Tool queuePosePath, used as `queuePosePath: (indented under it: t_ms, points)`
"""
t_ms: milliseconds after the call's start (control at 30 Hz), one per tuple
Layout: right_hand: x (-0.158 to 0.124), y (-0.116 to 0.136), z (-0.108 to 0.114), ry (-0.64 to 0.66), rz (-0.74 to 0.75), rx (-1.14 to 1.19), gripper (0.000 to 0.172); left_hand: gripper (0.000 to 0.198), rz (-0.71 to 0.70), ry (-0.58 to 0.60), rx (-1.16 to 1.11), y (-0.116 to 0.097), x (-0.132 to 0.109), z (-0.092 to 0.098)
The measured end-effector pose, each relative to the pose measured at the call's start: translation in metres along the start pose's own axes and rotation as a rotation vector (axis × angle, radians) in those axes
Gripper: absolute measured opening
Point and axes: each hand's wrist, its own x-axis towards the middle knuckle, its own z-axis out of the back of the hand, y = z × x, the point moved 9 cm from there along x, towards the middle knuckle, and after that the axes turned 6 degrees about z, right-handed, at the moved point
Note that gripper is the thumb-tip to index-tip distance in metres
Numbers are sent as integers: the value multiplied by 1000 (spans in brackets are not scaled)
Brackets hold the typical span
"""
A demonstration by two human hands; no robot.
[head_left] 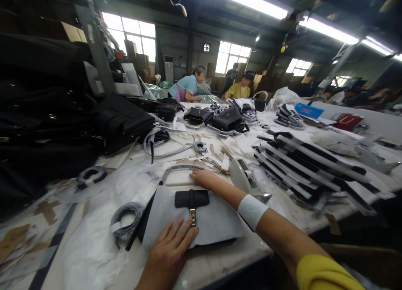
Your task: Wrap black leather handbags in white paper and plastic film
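Note:
A black handbag (191, 198) lies flat on the white table (220, 260) in front of me, mostly covered by grey wrapping paper (216, 221), with its black strap tab and gold clasp showing. My left hand (171, 250) rests flat on the near edge of the paper, fingers spread and touching the clasp. My right hand (204, 179) reaches over the bag's far end and lies on the wrapped handle; its fingers are closed over the handle edge. A white band circles my right wrist.
A coiled wrapped strap (125, 223) lies left of the bag. A tape dispenser (248, 179) stands right of my right hand. Rows of wrapped black straps (301, 164) fill the right side. Black bags (119, 122) pile at left. Two people work at the far end.

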Motion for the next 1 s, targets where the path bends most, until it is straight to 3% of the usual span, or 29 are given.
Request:
queuePosePath:
  t_ms: [33,200,300,367,433,567,700,867,1000]
  points:
    - [-3,0,5,-13,-11,-12,15,54,6,2,-11,0,1,2]
    - [-41,4,60,-187,-83,-28,27,56,46,36,-79,2,0,2]
    - [-78,26,90,-308,-73,53,36,56,68,65,-142,4,-1,-3]
    - [-103,44,97,-362,-23,186,41,56,80,76,-175,4,-2,-5]
    - [-122,61,92,-348,52,338,41,55,95,79,-196,5,-3,-6]
    - [-131,71,56,-177,136,494,41,46,143,98,-264,7,-4,-6]
    - [-120,63,24,-118,52,297,48,45,187,103,-352,10,-2,-4]
    - [-129,88,15,-203,58,171,28,46,205,105,-383,10,0,0]
    - [-140,96,7,-134,67,215,55,39,239,125,-412,11,1,1]
